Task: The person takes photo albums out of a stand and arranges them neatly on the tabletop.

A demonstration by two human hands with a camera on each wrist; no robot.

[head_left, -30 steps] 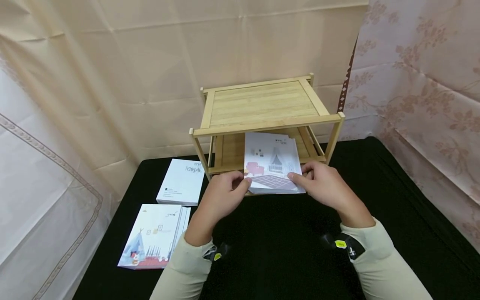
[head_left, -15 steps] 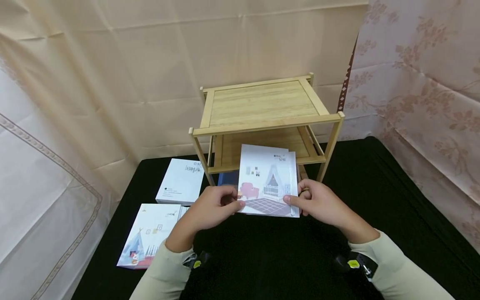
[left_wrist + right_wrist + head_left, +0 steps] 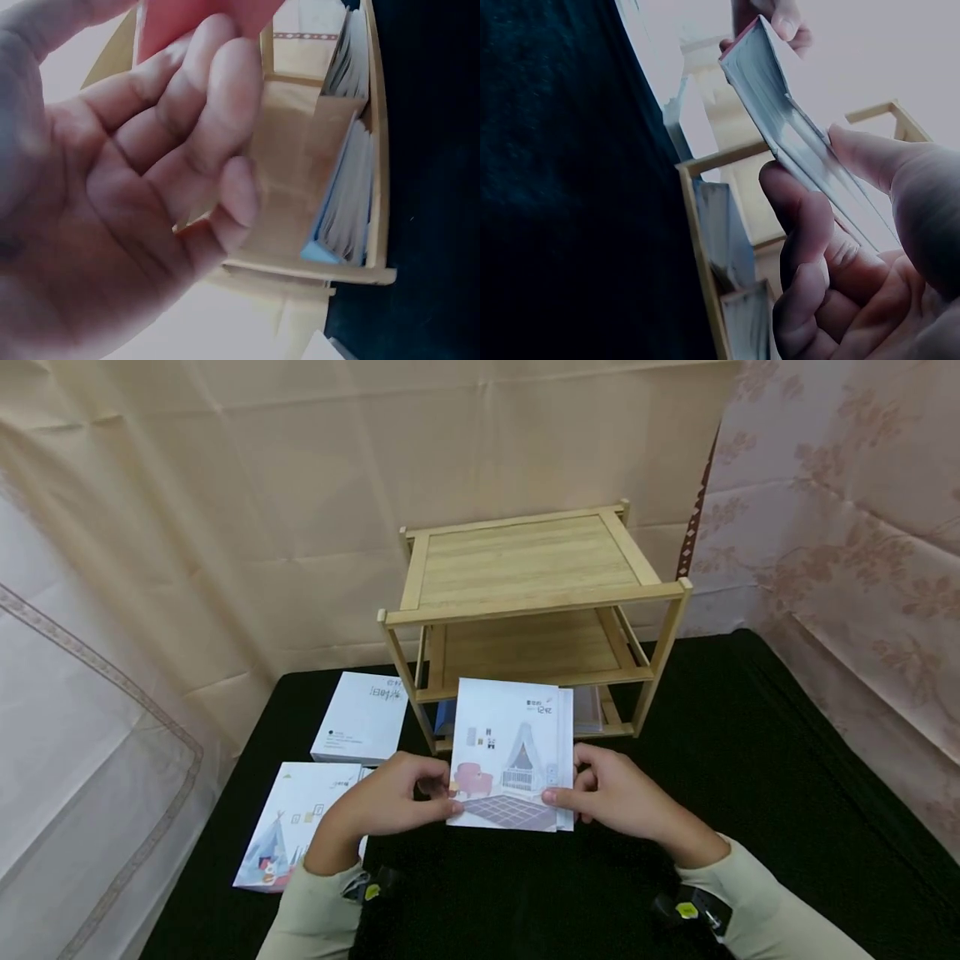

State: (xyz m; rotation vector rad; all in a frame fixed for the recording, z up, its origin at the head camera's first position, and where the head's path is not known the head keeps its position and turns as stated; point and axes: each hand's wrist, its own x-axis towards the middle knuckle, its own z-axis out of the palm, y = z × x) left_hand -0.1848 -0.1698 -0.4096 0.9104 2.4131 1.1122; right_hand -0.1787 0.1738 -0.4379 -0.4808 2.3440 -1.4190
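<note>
Both hands hold a pair of white books (image 3: 504, 760), one lying on the other with its edge showing at the right, in front of the shelf. The upper cover has a pink armchair, a tent and a purple checked rug. My left hand (image 3: 397, 802) pinches the lower left edge, thumb on the cover and fingers underneath. My right hand (image 3: 615, 793) grips the right edge between thumb and fingers. In the right wrist view the books' page edges (image 3: 780, 112) show, with the left hand at their far end. A pink back cover (image 3: 195, 19) shows above the left fingers.
The wooden shelf (image 3: 525, 606) stands at the back, with books (image 3: 345, 195) on its bottom tier. To the left on the black cloth lie a white book (image 3: 360, 718) and a stack of books (image 3: 292, 810) with a blue tent cover.
Both hands have drawn the books out from the shelf, toward the body and slightly left. The bottom tier behind them has come into view.
</note>
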